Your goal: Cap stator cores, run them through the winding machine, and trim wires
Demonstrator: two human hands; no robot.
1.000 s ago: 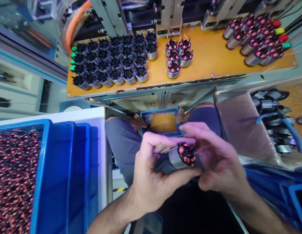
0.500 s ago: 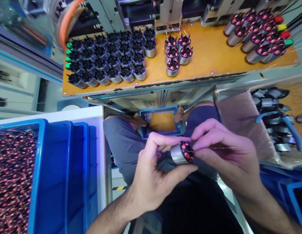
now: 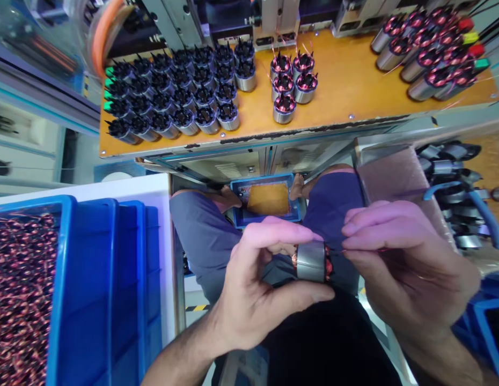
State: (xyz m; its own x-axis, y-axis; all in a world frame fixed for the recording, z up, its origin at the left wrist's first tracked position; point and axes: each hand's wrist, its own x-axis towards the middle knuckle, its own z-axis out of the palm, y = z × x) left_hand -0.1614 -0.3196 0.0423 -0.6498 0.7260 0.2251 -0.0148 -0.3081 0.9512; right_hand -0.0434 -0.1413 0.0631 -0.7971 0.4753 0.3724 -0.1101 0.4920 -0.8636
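Observation:
Between the thumb and fingers of my left hand is a wound motor stator, a silver ring with copper coils at both ends. It lies on its side, its coils on the right facing my right hand. That hand is a little apart from the stator, with thumb and fingertips pinched on a thin copper wire, only faintly visible. Ahead on the orange bench stands a small group of wound stators. Left of them are rows of stators with black prongs.
More wound stators stand at the bench's right end, beside coloured blocks. On my left, a blue bin holds many copper-wound parts. Metal rings and a blue-handled tool lie to the right. A blue tray sits between my feet.
My right hand has pulled away to the right from the stator with the wire pinched. In my left hand the stator has turned, showing more of its silver side.

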